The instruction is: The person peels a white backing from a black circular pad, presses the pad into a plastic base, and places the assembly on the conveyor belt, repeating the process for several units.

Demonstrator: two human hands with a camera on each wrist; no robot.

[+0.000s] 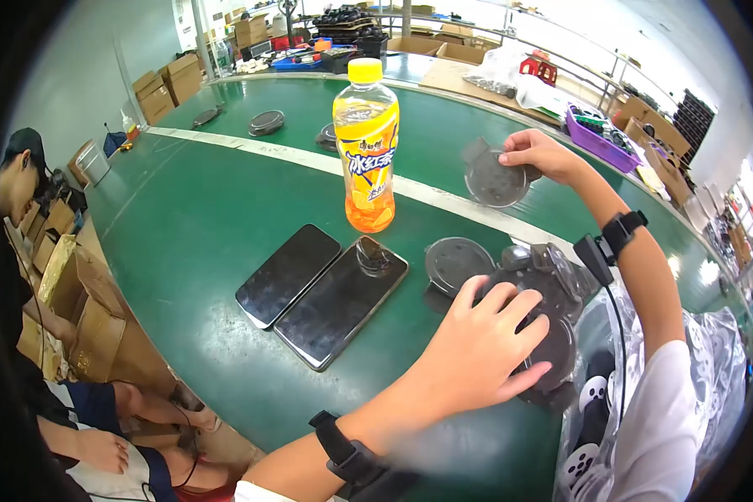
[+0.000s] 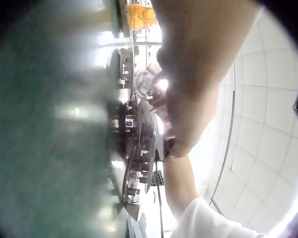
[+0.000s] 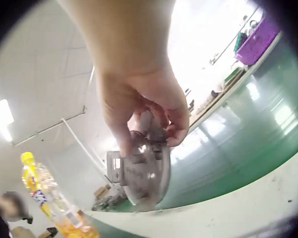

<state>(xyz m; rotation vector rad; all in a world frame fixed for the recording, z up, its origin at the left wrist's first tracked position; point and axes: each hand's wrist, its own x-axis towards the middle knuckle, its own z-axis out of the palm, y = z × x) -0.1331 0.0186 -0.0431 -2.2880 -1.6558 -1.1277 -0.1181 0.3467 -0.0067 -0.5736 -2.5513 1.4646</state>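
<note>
My right hand (image 1: 545,157) pinches the edge of a round, smoky see-through plastic cover (image 1: 494,182) with tabs, above the white stripe of the table. In the right wrist view that cover (image 3: 148,181) hangs below thumb and fingers. My left hand (image 1: 477,356), palm down and fingers spread, is over a pile of similar round plastic covers (image 1: 552,289) at the table's right side. The left fingers overlap the pile in the head view. At the pile's left lies one more dark cover (image 1: 460,261). Edge-on, the stacked covers (image 2: 139,168) show in the left wrist view.
A bottle of orange drink (image 1: 368,159) stands mid-table, with two phones (image 1: 339,305) lying before it. Farther back are several covers (image 1: 266,123). Clear plastic bags (image 1: 711,360) lie at right, a purple basket (image 1: 598,138) behind. Another person (image 1: 25,180) sits at left.
</note>
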